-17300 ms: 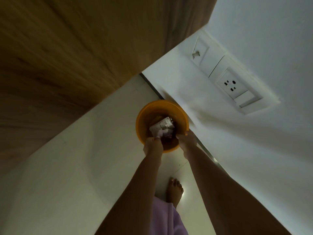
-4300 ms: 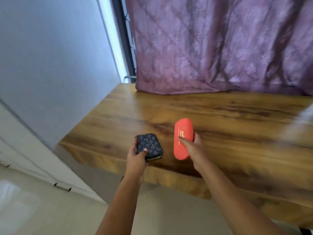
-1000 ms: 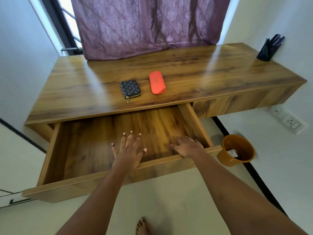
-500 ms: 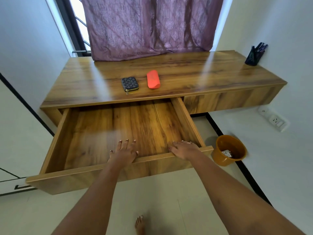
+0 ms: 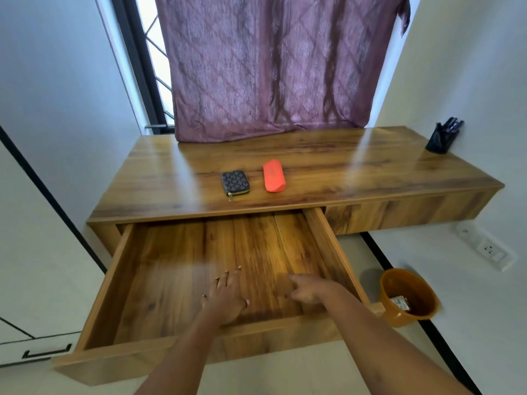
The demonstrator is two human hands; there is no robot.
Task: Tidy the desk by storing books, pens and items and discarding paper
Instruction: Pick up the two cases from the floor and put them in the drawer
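The wooden desk point(image 5: 342, 163) has its left drawer point(image 5: 176, 283) pulled wide out, and nothing lies inside it. On the desktop near the front edge lie a dark patterned zip wallet point(image 5: 235, 182) and, to its right, an orange-red case point(image 5: 273, 175). My left hand point(image 5: 226, 296) hovers over the drawer's inside with fingers spread, holding nothing. My right hand point(image 5: 306, 290) is over the drawer's right part, fingers loosely bent and blurred, holding nothing. A dark pen holder point(image 5: 442, 138) with several pens stands at the desk's far right corner.
An orange bin point(image 5: 410, 303) with crumpled paper inside stands on the floor right of the drawer. A purple curtain point(image 5: 271, 67) hangs behind the desk. A wall socket point(image 5: 489, 249) sits low on the right wall. White cabinet fronts point(image 5: 34, 346) are at the left.
Both hands have left the drawer's front edge and moved forward over its inside. The view has shifted nearer and tilted up; the drawer stays pulled out.
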